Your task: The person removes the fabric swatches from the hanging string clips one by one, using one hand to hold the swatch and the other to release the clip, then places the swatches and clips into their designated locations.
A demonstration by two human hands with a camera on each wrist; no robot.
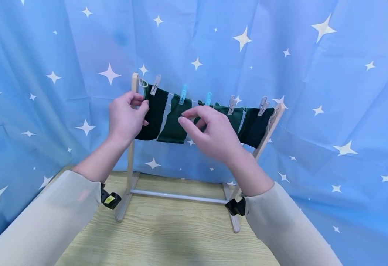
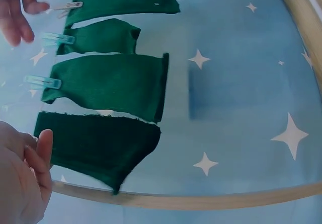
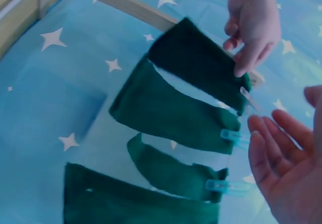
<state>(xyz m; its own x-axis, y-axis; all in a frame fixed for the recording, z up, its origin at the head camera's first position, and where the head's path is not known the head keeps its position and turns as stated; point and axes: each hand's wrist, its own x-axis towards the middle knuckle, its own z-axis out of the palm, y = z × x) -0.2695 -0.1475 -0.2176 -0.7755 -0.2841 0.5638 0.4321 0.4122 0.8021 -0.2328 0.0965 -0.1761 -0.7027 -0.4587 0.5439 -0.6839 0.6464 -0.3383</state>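
A small wooden drying rack (image 1: 134, 79) carries a string with several dark green cloths pegged along it. My left hand (image 1: 142, 103) is at the left post, thumb and curled fingers pinching the upper edge of the leftmost cloth (image 1: 155, 114) beside its white peg (image 1: 155, 85). In the right wrist view this hand (image 3: 251, 27) sits over that cloth's corner (image 3: 196, 60). My right hand (image 1: 194, 118) hovers with loose fingers in front of the short third cloth (image 3: 171, 176), close to two blue pegs (image 1: 183, 94) (image 1: 208, 99), holding nothing. The second cloth (image 1: 174, 123) hangs between my hands.
A blue curtain with white stars (image 1: 313, 74) surrounds the rack closely on three sides. The rack stands on a light wooden tabletop (image 1: 167, 236), with a white crossbar (image 1: 180, 196) low between its feet. Two more cloths (image 1: 257, 127) hang toward the slanted right post (image 1: 270, 129).
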